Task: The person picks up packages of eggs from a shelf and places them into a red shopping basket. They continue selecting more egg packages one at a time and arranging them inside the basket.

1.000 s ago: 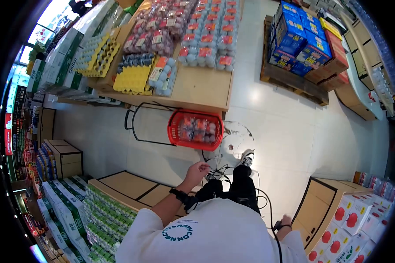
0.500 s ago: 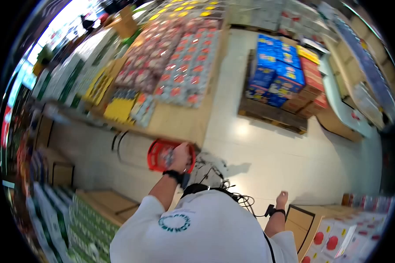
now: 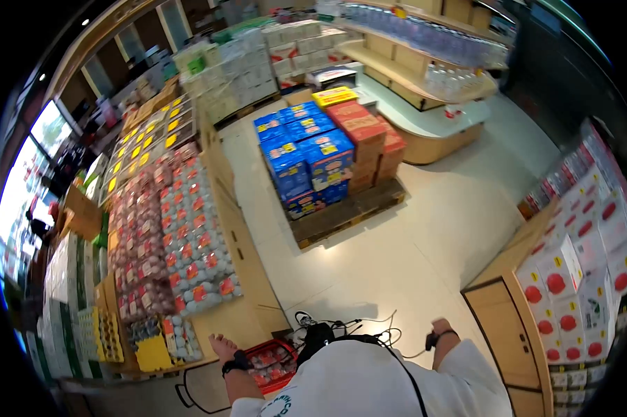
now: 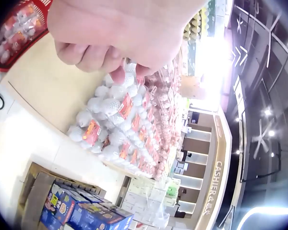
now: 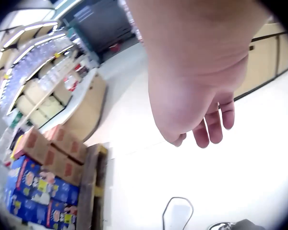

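My left hand (image 3: 224, 347) is raised beside the near edge of the display table, its fingers loosely bent and holding nothing. In the left wrist view it overlaps rows of clear packs (image 4: 117, 108) of pale, egg-like items with red labels. A red shopping basket (image 3: 290, 345), with several similar packs (image 3: 272, 361) inside, stands just right of my left wrist and is partly hidden by the forearm and shirt. Out to my right side, my right hand (image 3: 440, 326) hangs over the floor; its relaxed fingers are empty in the right wrist view.
Ahead, blue boxes (image 3: 286, 163) and red-brown cartons (image 3: 359, 132) are stacked on a wooden pallet (image 3: 352, 214). White boxes with red fruit pictures (image 3: 555, 281) sit above a wooden cabinet (image 3: 498, 316) at right. Black cables (image 3: 379, 320) trail around my feet.
My left hand went over the basket, then left of it towards the table, empty. The view has turned right and upward, shifting table and pallet leftward. My right hand has swung forward, still empty.
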